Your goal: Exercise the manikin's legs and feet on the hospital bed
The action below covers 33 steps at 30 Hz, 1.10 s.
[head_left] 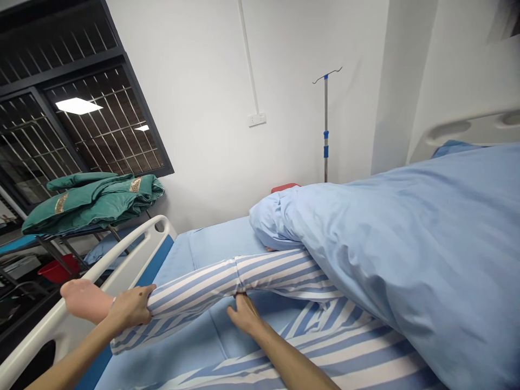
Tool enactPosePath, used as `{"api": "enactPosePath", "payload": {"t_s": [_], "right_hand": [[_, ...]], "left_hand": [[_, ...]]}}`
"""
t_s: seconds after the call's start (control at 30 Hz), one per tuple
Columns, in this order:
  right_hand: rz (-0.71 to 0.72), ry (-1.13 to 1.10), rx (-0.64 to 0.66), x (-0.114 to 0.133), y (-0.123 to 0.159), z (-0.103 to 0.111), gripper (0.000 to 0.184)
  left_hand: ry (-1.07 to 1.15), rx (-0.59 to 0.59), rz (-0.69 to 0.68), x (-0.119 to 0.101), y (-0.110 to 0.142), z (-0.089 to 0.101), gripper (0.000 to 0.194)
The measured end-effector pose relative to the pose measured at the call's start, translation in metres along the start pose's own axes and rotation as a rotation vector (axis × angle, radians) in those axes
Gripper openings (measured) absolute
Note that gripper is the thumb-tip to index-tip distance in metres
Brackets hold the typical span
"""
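Clearly, the striped leg (pixel 195 284) is raised above the mattress (pixel 182 352), foot (pixel 87 300) beside the footboard (pixel 122 276). The left hand (pixel 132 307) clasps its ankle; the right hand's (pixel 246 314) fingertips hide beneath the knee. Loose cloth could slip, knocking the heel.

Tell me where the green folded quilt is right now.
In the head view, the green quilt is at the left, beneath the barred window and beyond the bed's white footboard.
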State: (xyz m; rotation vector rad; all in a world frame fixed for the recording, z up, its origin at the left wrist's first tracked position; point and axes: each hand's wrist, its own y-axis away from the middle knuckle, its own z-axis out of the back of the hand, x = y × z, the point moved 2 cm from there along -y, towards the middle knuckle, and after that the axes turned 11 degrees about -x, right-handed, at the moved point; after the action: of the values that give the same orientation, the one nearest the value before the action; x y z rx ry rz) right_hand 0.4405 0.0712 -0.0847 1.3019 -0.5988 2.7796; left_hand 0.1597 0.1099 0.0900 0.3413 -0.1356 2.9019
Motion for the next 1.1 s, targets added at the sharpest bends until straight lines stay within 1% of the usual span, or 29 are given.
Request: {"api": "enactPosePath", "payload": {"t_s": [0.07,0.13,0.23,0.33,0.43,0.57,0.67,0.77,0.9,1.0,1.1], "right_hand": [[0.032,-0.008,-0.076,0.005,-0.003,0.005,0.044],[0.056,0.001,-0.167,0.006,-0.007,0.011,0.041],[0.105,0.050,-0.300,0.005,-0.013,0.023,0.035],[0.154,0.139,-0.415,0.005,-0.019,0.033,0.033],[0.195,0.224,-0.500,0.005,-0.022,0.038,0.033],[0.211,0.270,-0.562,0.003,-0.023,0.037,0.033],[0.208,0.275,-0.574,0.001,-0.022,0.036,0.034],[0.212,0.261,-0.583,-0.001,-0.022,0.037,0.035],[0.202,0.217,-0.567,-0.004,-0.020,0.037,0.033],[0.188,0.161,-0.537,-0.004,-0.017,0.032,0.040],[0.202,0.062,-0.495,-0.002,-0.013,0.021,0.052]], "left_hand": [[0.026,-0.012,0.034,-0.003,0.001,-0.021,0.068],[0.070,-0.015,0.113,-0.012,0.002,-0.045,0.070],[0.208,-0.040,0.152,-0.036,0.002,-0.072,0.060],[0.336,-0.074,0.166,-0.064,-0.005,-0.085,0.045],[0.438,-0.079,0.193,-0.091,-0.011,-0.097,0.039],[0.548,-0.063,0.216,-0.121,-0.013,-0.117,0.041],[0.561,-0.062,0.253,-0.132,-0.010,-0.127,0.044],[0.590,-0.068,0.227,-0.133,-0.009,-0.129,0.043],[0.573,-0.057,0.200,-0.121,-0.009,-0.127,0.044],[0.490,-0.044,0.186,-0.100,-0.012,-0.121,0.042],[0.387,-0.050,0.169,-0.069,-0.017,-0.105,0.052]]}}
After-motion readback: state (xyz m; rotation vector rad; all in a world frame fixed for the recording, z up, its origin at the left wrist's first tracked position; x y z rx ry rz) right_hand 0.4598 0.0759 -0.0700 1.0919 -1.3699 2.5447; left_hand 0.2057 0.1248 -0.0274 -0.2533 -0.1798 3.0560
